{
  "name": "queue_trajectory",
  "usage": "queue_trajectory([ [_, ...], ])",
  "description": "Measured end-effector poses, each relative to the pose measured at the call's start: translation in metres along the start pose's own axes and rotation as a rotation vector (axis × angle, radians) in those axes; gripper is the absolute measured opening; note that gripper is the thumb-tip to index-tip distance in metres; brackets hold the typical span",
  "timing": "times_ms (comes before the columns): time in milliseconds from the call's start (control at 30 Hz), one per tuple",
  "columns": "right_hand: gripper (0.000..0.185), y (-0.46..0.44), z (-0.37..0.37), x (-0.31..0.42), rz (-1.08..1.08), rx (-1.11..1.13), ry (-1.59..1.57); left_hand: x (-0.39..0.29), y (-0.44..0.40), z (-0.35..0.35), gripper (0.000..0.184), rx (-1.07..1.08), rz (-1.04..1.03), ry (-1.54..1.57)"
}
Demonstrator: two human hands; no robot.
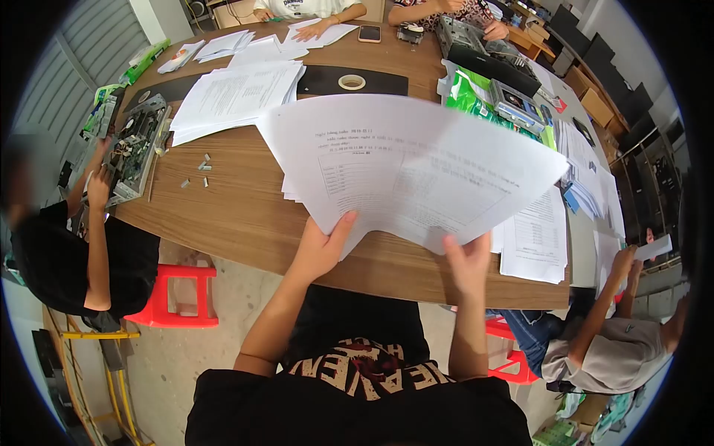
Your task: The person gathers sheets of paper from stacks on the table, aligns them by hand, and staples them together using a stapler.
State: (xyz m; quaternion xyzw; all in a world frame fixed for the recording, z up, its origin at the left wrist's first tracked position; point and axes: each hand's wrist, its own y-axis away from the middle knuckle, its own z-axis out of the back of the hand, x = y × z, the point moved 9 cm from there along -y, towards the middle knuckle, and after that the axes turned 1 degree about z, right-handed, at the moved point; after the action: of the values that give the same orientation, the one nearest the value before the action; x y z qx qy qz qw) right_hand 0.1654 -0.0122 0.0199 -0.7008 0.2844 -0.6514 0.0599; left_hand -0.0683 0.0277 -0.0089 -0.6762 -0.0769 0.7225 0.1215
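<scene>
A wide, curved stack of printed paper sheets point(416, 163) is held up in front of me, above the table's near edge. My left hand point(327, 245) grips its lower left part, thumb on the printed side and fingers hidden behind. On the lower right edge, my right hand point(468, 264) closes in the same way, thumb on top. Behind the held sheets, to the left, lies a thick pile of printed papers point(230, 93). Another printed stack point(537, 241) rests at the right, partly covered by the held sheets.
A tape roll point(352, 82) lies on a black mat point(320, 77). An opened electronic unit point(137, 149) stands at the left, beside a co-worker's hands. A phone point(370, 33) and a green packet point(476, 93) are farther back. Co-workers sit around the table point(245, 230); red stools point(182, 296) stand below.
</scene>
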Motion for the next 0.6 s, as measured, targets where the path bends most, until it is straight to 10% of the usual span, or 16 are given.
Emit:
queue_trajectory([
  [367, 0.023, -0.057, 0.002, 0.028, 0.073, 0.171, 0.08, -0.005, -0.017, 0.005, 0.036, 0.356, 0.018, -0.019],
  [600, 0.024, -0.053, 0.002, 0.031, 0.076, 0.158, 0.081, -0.095, -0.065, 0.032, 0.029, 0.077, -0.235, 0.362],
])
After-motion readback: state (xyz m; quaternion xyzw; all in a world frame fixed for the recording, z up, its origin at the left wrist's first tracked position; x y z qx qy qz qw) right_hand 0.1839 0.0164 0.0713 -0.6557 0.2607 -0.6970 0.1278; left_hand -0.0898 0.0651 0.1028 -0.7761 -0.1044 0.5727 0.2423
